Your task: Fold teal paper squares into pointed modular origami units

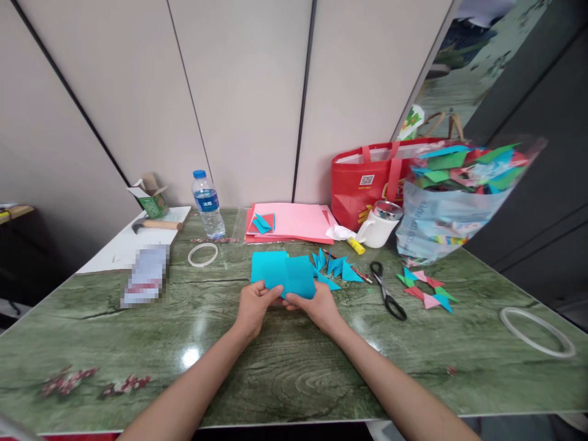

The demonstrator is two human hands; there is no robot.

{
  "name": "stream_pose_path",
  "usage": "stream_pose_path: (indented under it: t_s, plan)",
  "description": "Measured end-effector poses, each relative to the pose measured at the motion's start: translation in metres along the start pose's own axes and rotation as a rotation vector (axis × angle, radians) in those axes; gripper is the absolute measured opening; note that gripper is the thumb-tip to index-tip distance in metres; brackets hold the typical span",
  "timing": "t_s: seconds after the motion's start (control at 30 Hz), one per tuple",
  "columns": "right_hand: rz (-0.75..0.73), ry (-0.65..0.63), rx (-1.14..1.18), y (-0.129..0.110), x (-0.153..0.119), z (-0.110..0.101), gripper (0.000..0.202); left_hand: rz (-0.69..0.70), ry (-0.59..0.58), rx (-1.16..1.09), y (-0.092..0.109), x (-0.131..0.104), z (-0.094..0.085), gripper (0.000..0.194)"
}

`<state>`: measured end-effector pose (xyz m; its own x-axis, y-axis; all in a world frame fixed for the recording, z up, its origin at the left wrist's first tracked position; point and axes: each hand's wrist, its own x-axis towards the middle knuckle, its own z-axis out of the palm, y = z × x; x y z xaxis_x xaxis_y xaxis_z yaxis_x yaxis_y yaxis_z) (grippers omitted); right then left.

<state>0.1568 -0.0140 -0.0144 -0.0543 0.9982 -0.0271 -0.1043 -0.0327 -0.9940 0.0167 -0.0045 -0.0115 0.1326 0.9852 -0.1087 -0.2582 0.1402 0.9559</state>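
Near the middle of the table, my left hand [255, 304] and my right hand [319, 306] pinch a piece of blue paper [300, 275] by its lower edge, thumbs on top and almost meeting. A vertical line shows along its left part. More blue paper [267, 267] lies flat behind my left hand; whether it is joined to the held piece I cannot tell. Just beyond my right hand, several folded blue paper pieces [337, 266] lie in a loose pile, with a pencil [362, 275] partly under them.
Black-handled scissors [388, 292] and a colourful paper ring [427, 290] lie to the right. Behind stand a white mug [379, 225], a red bag [345, 187] and a plastic bag of folded paper [429, 214]. Pink sheets [294, 220], a water bottle [209, 207] and a hammer [158, 225] are farther left.
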Motion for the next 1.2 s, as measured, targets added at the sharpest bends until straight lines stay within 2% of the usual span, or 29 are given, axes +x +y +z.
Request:
stream_pose_path:
  t_s: [0.2,0.37,0.47,0.63,0.8,0.93,1.1,1.2]
  plan:
    - [-0.016,0.035,-0.063,0.003,0.0,0.002,0.032,0.003,0.011,0.001,-0.002,0.001,0.0,0.023]
    - [-0.127,0.135,-0.307,0.004,0.001,0.004,0.025,0.005,0.036,-0.004,-0.008,0.0,0.002,0.022]
    - [-0.138,0.161,-0.363,0.005,0.001,0.004,0.022,0.004,0.05,-0.001,-0.009,-0.002,0.004,0.021]
    - [-0.149,0.152,-0.296,0.005,0.001,0.006,0.023,0.012,0.083,-0.026,-0.008,-0.003,0.005,0.023]
    - [-0.036,0.055,-0.081,0.005,0.002,0.007,0.029,-0.006,0.092,-0.046,-0.005,-0.001,0.003,0.024]
    - [-0.006,0.043,-0.013,0.001,0.001,0.006,0.03,-0.023,0.022,-0.055,0.002,0.0,-0.001,0.024]
    - [0.072,-0.062,0.131,-0.004,-0.001,0.003,0.03,-0.043,-0.082,-0.019,0.01,0.002,-0.006,0.025]
    - [0.093,-0.102,0.164,-0.004,-0.002,0.002,0.037,0.026,-0.013,0.091,0.009,0.005,-0.007,0.027]
